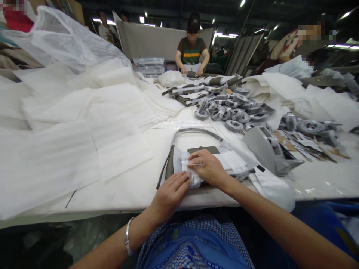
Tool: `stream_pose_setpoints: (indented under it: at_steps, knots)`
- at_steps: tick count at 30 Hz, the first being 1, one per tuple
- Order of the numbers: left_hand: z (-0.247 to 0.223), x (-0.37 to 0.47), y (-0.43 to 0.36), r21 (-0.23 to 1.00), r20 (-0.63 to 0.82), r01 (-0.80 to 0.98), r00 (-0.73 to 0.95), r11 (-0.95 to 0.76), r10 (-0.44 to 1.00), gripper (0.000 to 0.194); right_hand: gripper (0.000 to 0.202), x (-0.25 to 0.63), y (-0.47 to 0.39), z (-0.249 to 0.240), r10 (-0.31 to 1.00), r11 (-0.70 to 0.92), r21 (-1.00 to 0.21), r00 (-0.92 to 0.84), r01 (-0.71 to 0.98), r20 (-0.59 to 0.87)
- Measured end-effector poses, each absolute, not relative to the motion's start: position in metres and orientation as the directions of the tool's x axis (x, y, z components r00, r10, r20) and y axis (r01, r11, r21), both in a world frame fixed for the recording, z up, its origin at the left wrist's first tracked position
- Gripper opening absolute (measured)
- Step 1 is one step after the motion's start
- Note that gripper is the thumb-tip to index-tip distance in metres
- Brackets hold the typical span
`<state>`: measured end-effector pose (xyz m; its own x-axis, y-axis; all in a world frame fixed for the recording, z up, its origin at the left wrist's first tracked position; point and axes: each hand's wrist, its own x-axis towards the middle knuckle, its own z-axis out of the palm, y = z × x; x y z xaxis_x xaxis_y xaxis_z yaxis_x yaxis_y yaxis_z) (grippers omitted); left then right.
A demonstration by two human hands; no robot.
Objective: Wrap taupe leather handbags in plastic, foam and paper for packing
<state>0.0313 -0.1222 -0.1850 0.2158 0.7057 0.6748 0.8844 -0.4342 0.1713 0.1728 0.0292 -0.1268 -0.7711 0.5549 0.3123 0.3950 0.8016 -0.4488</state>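
A dark olive handbag [169, 168] lies flat in front of me, its strap [200, 130] curving away in clear plastic film. White wrapping sheet [231, 160] covers much of its body, and an olive flap [203, 150] shows beyond my fingers. My right hand [207, 167] is over the bag's middle, fingers bent and closed on the wrapping. At the near edge, my left hand [171, 189] has its fingers pressed together on the same wrapping, with the thumb mostly hidden. The two hands nearly touch.
White foam sheets [56, 149] spread over the left of the table. Wrapped strap coils [234, 126] and more bags [190, 89] are piled ahead. A grey wrapped bag [260, 149] and cards [311, 144] lie right. A co-worker [192, 48] handles something opposite.
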Motion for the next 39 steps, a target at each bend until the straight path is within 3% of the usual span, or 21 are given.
stream_pose_setpoints:
  at_steps: [5,9,13,17,23,27,29,33,36,39]
  knots:
    - [-0.183,0.030,-0.124,0.308,0.653,0.855,0.130,-0.418,0.746,0.026,0.009,0.165,0.040,-0.116,0.640,0.681,-0.504,-0.767,0.531,0.056]
    - [-0.181,0.030,-0.123,0.281,0.610,0.886,0.132,-0.369,0.782,0.044,0.014,0.159,0.048,-0.113,0.640,0.680,-0.459,-0.768,0.572,-0.009]
    - [-0.166,0.034,-0.119,0.167,0.485,0.925,0.225,-0.341,0.845,0.054,0.020,0.156,0.052,-0.116,0.646,0.712,-0.376,-0.763,0.593,0.021]
    - [-0.156,0.042,-0.116,0.083,0.438,0.963,0.197,-0.257,0.877,0.052,0.020,0.150,0.055,-0.123,0.677,0.707,-0.361,-0.730,0.608,0.096]
    - [-0.165,0.043,-0.116,0.024,0.487,0.966,0.213,-0.257,0.847,0.059,0.032,0.155,0.062,-0.118,0.681,0.711,-0.417,-0.703,0.566,0.206]
    - [-0.172,0.035,-0.118,0.039,0.509,0.953,0.241,-0.302,0.827,0.069,0.020,0.214,0.074,-0.095,0.677,0.715,-0.513,-0.654,0.476,0.337]
    - [-0.177,0.031,-0.117,0.039,0.523,0.949,0.246,-0.312,0.816,0.073,0.018,0.264,0.086,-0.080,0.763,0.642,-0.541,-0.523,0.544,0.380]
    - [-0.184,0.027,-0.114,0.030,0.566,0.944,0.256,-0.329,0.784,0.073,0.021,0.366,0.122,-0.055,0.930,0.323,-0.537,-0.157,0.779,0.331]
    - [-0.186,0.026,-0.114,-0.015,0.565,0.945,0.279,-0.328,0.776,0.073,0.010,0.412,0.153,-0.053,0.986,0.121,-0.589,-0.030,0.799,0.162]
    - [-0.186,0.026,-0.113,-0.062,0.559,0.949,0.290,-0.310,0.777,0.072,0.026,0.424,0.176,-0.059,0.995,-0.061,-0.658,-0.004,0.751,-0.097]
